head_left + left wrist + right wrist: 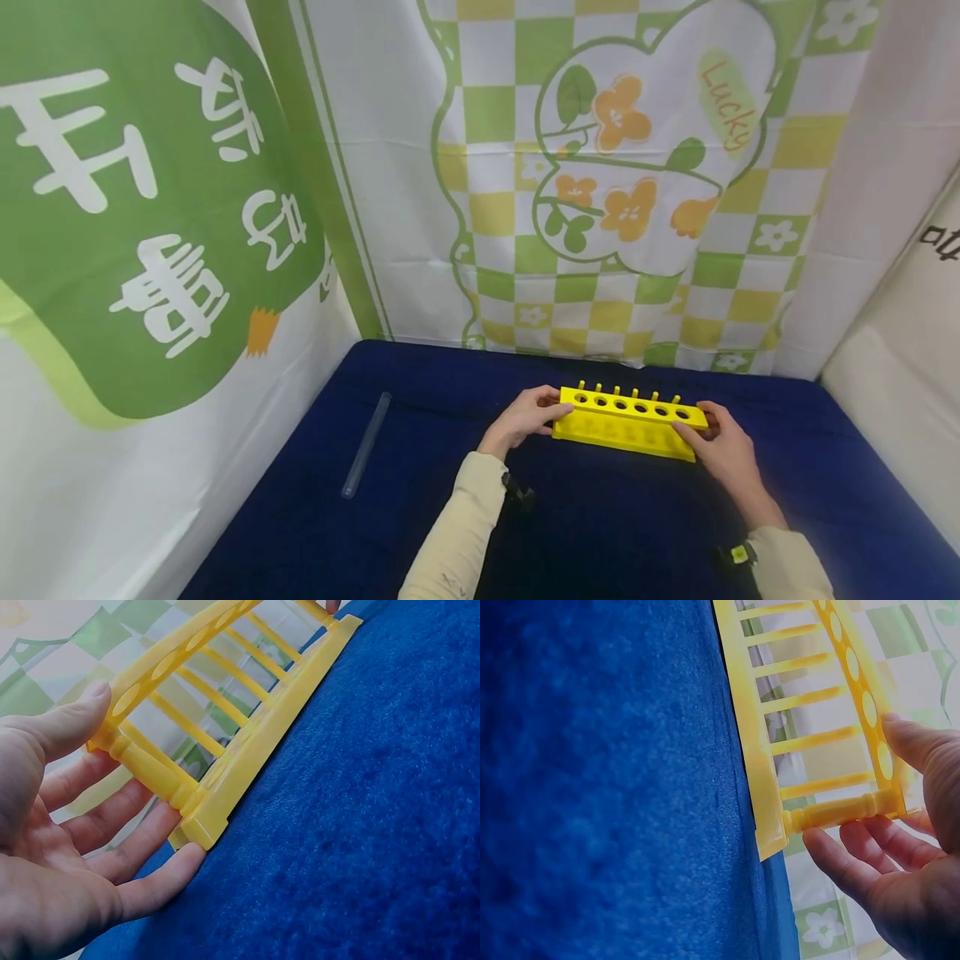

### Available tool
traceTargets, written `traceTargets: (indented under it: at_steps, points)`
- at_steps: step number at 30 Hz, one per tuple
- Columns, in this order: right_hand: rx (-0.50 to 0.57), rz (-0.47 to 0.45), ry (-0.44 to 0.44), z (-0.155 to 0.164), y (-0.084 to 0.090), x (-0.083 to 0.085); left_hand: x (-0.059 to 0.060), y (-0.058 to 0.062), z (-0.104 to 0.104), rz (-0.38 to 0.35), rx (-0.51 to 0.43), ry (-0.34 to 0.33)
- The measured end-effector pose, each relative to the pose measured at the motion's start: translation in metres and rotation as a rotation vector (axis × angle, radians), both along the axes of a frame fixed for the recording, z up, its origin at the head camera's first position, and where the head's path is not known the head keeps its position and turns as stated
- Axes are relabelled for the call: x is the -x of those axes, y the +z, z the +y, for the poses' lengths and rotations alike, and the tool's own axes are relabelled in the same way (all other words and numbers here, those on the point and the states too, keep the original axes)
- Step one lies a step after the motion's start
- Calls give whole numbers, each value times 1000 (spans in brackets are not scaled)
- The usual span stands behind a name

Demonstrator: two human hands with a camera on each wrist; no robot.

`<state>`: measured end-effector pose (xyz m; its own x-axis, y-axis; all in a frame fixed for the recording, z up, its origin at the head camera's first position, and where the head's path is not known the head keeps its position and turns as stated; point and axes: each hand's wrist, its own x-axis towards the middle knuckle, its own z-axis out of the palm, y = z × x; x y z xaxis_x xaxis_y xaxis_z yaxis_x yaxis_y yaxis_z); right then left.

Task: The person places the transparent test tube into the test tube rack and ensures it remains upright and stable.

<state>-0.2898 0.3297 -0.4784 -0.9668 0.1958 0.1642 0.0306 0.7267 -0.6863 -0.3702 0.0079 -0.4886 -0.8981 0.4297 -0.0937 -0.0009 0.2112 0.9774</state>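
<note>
A yellow plastic test tube rack (pixel 630 436) stands upright on the dark blue cloth, held at both ends. One row of round holes runs along its top, with a row of thin pegs behind. My left hand (pixel 522 419) grips the left end, thumb on the top bar and fingers spread along the end post, as the left wrist view shows. At the other end my right hand (pixel 726 454) holds the corner, its thumb on the top bar and fingertips against the post (pixel 832 813). No tubes sit in the rack.
A clear tube (pixel 367 446) lies on the cloth to the left, apart from both hands. Blue cloth (pixel 300 542) covers the table. Printed fabric hangs behind (pixel 487 250) and along the left side (pixel 97 250), with pale fabric (pixel 900 333) at the right.
</note>
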Motion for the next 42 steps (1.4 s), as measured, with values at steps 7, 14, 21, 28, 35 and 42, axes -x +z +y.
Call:
traceTargets:
  at_steps: [7,14,21,28,35,42]
  points:
    - [-1,-12,-2,2,3,-1,3,1,2,-7,7,-2]
    - [15,-37,-8,-3,1,-3,2,0,-3,-20,18,-12]
    - [6,-46,-4,-2,-3,-4,-2,0,-6,-38,15,-18]
    - [-5,-29,-3,-3,-2,-2,-1,3,-7,-48,11,-18]
    - [-16,7,15,-2,0,3,1,4,-8,-46,0,-13]
    - [-28,32,31,-4,-2,6,2,2,-10,-52,1,5]
